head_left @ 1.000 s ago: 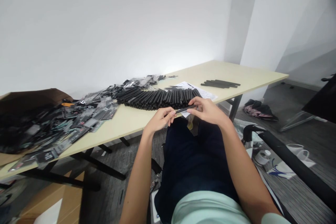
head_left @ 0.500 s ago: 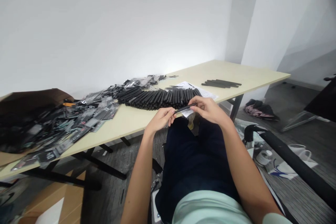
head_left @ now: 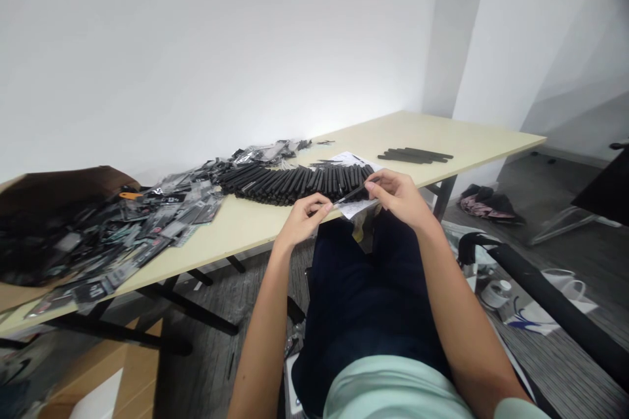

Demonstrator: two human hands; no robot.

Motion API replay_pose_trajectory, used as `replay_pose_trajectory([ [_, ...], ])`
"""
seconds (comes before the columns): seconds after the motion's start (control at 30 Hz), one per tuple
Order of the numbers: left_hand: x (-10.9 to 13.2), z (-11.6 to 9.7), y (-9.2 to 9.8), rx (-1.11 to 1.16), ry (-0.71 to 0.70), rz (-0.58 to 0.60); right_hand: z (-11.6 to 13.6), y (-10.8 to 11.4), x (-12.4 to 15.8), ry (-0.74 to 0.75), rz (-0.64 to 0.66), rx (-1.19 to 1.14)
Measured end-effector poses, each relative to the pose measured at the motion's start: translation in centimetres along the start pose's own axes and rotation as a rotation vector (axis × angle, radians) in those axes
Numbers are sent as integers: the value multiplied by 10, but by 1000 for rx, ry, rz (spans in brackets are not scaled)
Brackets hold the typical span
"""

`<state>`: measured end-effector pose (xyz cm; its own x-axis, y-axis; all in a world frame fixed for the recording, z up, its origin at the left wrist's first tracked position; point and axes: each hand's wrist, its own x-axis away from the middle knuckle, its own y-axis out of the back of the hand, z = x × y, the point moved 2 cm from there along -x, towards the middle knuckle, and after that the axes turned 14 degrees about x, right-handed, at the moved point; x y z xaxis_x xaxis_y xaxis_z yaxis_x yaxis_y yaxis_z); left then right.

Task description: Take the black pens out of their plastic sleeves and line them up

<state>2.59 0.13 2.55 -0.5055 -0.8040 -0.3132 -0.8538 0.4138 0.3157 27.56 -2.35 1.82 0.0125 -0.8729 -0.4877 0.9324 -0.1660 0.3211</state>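
Note:
In front of my lap, at the table's front edge, I hold a slim black pen-like stick (head_left: 354, 194) slanting up to the right. My right hand (head_left: 397, 198) is closed on its upper end in a pinch. The fingers of my left hand (head_left: 305, 217) are closed at the lower end, where a short pale stretch shows. Its exact kind is too small to tell. Just behind my hands, a long stacked row of black sticks (head_left: 295, 184) lies on the table, beside a printed white paper sheet (head_left: 352, 209).
Flat packets (head_left: 191, 209) pile up on the pale table (head_left: 246, 236) at left, by an open brown bag (head_left: 73, 177). Several longer black bars (head_left: 415, 156) lie at right. Below are a cardboard box (head_left: 142, 366), a black chair armrest (head_left: 540, 288) and a white bottle (head_left: 496, 293).
My hands have moved slightly apart, the right one a little to the right. A pale stretch now shows on the stick near my left fingers, where it looked dark before.

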Motion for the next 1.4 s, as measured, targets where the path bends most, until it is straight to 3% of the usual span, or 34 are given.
replay_pose_trajectory([
  [0.17,2,1,2,35,9,-8,-3,5,-4,-87,-237,-116],
  [0.27,1,3,2,43,2,3,-1,5,-6,-79,-288,-173],
  [0.43,1,4,2,47,-3,16,0,1,-4,-31,-170,-213],
  [0.7,0,3,2,85,4,41,15,-12,3,186,177,330],
  [0.87,0,4,3,79,15,47,14,-15,1,188,176,380],
  [1.1,1,5,4,59,31,31,6,14,1,122,56,438],
  [1.4,0,2,4,55,18,42,5,26,7,2,311,435],
])
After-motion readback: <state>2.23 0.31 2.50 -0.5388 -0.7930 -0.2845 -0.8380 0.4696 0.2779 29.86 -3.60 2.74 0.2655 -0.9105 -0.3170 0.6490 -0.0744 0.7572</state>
